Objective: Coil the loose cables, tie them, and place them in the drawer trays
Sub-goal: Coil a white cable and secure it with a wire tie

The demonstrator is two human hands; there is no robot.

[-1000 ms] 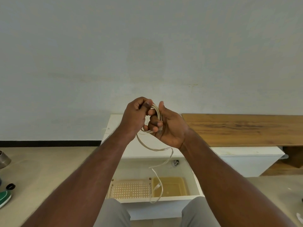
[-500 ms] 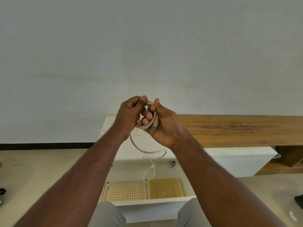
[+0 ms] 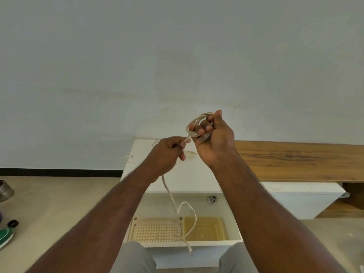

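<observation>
Right hand (image 3: 213, 137) clamped on coiled cable (image 3: 197, 123); left hand (image 3: 167, 154) pinching the tail at centre frame. Feed slack evenly, keeping loops equal.

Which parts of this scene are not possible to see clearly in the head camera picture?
- Cable coil: the right hand fingers cover part, so the loop count is unclear.
- Cable inside the left hand: hidden by its curled fingers.
- Small dark item at the back of the drawer: too small to identify.
- Green object on the floor: cut off by the left edge.
</observation>
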